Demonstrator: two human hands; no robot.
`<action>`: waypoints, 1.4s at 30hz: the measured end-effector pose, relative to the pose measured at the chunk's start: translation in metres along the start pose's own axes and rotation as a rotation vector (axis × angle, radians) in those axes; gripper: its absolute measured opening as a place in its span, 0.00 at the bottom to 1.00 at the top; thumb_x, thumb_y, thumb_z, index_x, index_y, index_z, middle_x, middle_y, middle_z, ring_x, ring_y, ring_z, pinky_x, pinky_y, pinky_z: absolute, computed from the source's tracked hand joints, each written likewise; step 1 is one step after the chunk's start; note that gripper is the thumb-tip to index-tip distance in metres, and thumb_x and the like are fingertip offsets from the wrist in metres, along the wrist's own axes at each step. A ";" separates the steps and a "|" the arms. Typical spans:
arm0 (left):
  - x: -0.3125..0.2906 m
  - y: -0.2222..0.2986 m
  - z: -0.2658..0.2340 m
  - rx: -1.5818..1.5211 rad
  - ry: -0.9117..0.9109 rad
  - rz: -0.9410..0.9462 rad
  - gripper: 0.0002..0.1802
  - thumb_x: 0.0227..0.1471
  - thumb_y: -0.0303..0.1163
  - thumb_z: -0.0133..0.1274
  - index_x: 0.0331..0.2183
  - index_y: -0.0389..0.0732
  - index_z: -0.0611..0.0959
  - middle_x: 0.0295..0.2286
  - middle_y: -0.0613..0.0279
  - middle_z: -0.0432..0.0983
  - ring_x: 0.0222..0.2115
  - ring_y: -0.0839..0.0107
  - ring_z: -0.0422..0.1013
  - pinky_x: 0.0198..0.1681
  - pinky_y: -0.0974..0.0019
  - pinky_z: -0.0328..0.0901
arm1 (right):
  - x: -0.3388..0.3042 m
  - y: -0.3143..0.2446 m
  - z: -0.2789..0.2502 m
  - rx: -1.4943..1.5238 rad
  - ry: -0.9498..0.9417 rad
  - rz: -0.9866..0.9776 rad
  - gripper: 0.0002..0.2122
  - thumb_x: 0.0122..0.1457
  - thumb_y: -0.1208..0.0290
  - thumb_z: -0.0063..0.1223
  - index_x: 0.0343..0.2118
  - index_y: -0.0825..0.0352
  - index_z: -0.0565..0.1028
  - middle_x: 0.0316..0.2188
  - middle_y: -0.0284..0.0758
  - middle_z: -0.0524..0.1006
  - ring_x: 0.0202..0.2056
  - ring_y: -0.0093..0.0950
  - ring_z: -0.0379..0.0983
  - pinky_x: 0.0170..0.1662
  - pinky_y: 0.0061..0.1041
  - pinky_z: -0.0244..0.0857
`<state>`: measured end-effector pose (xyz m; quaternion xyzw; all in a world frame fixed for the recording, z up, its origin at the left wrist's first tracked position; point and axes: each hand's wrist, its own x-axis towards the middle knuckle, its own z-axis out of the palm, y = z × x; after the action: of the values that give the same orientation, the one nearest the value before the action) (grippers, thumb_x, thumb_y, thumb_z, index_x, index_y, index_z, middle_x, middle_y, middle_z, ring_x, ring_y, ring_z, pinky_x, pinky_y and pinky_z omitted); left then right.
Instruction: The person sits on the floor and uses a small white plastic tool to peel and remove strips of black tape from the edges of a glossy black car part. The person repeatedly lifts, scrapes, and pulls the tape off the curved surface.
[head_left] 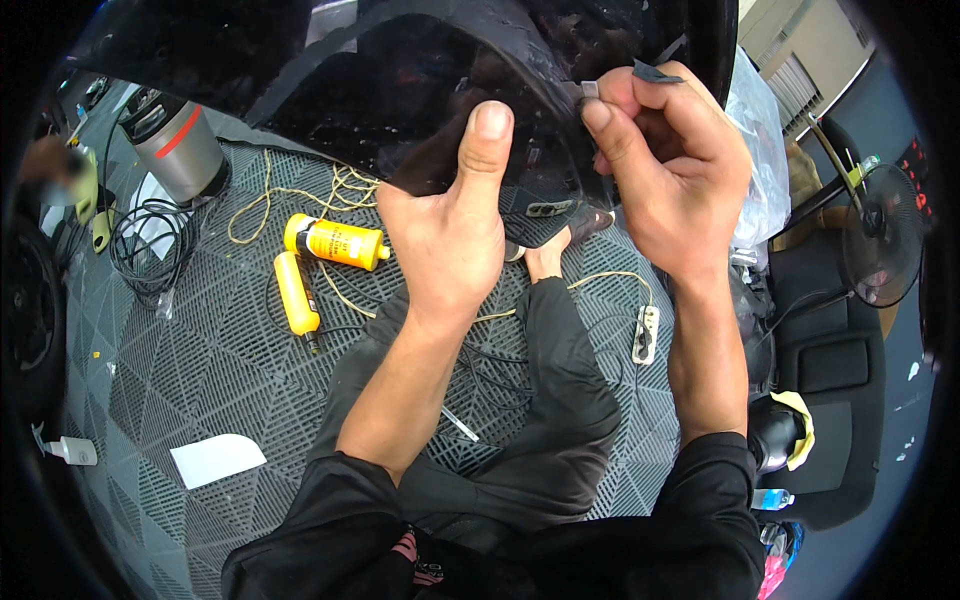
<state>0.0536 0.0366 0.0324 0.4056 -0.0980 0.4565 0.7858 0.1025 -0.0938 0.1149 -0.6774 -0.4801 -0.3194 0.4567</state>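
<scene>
**Both hands pinch a glossy dark film sheet**

While the left hand point(448, 235) clamps thumb-up on the lower edge of a glossy black film sheet point(400, 90), the right hand point(668, 165) pinches the same edge just beside it, fingertips closed on a small grey blade-like piece point(589, 90), possibly a cutter; too small to tell. The sheet is thin, curved, wet-speckled and raised in front of the person. Below lie black trouser legs on a grey plastic grid floor mat point(200, 370). On the mat: a yellow cylindrical bottle point(335, 241), a yellow tube-shaped tool point(296, 293), tangled yellow cord point(268, 195), a white paper scrap point(216, 459). A grey metal canister point(180, 145) stands far left.
</scene>
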 end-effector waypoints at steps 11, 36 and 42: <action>-0.003 -0.001 0.005 -0.047 0.046 0.030 0.12 0.62 0.34 0.60 0.35 0.33 0.86 0.29 0.69 0.80 0.29 0.82 0.71 0.35 0.75 0.65 | 0.000 -0.001 -0.001 0.008 -0.030 -0.002 0.06 0.52 0.85 0.65 0.34 0.72 0.81 0.25 0.30 0.75 0.24 0.17 0.74 0.27 0.16 0.67; -0.001 0.002 0.000 0.015 0.039 -0.045 0.15 0.63 0.36 0.59 0.42 0.32 0.84 0.40 0.59 0.82 0.40 0.72 0.77 0.46 0.67 0.72 | -0.009 0.017 0.008 0.013 0.061 -0.188 0.09 0.49 0.88 0.63 0.33 0.73 0.77 0.26 0.32 0.77 0.22 0.18 0.74 0.23 0.17 0.70; 0.001 0.002 0.000 0.018 0.054 -0.049 0.14 0.63 0.37 0.60 0.38 0.34 0.84 0.34 0.64 0.79 0.34 0.76 0.72 0.39 0.69 0.66 | -0.007 0.013 -0.005 0.163 -0.053 -0.151 0.10 0.59 0.88 0.59 0.43 0.78 0.74 0.37 0.37 0.77 0.30 0.20 0.77 0.30 0.17 0.72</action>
<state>0.0524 0.0379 0.0338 0.4027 -0.0626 0.4486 0.7954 0.1126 -0.1026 0.1063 -0.6081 -0.5661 -0.2947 0.4721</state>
